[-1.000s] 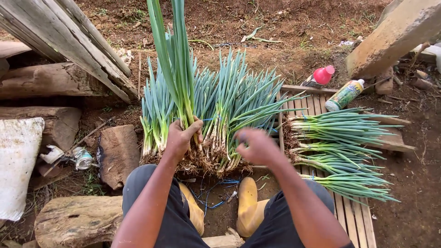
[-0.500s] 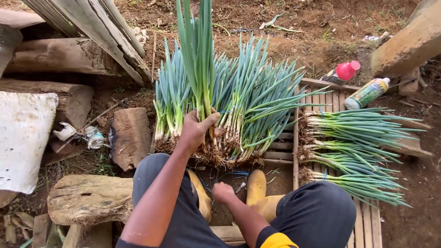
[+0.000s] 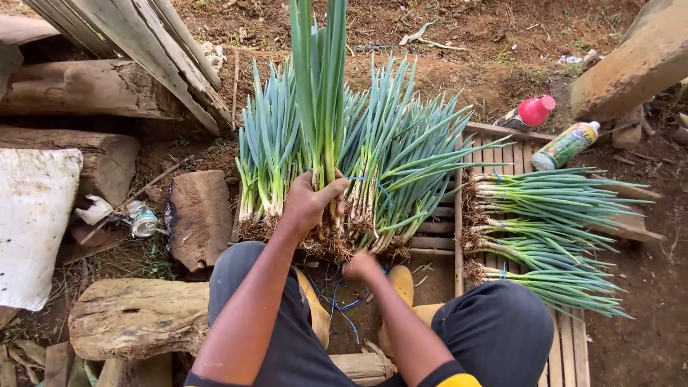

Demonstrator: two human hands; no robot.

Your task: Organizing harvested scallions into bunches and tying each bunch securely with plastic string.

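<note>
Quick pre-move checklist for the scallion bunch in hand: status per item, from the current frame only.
1. Left hand grips the upright scallion bunch near its base: ok.
2. Bunch upright, leaves not folded: ok.
3. Right hand sits below the roots of the bunch; whether it holds anything: cannot tell.
4. Blue string lies loose on the ground between the yellow boots, within reach: ok.
5. Tie already around the held bunch: cannot tell.
6. Tied bunches lie on the wooden slat pallet, bare slats showing nearer the person: ok.
</note>
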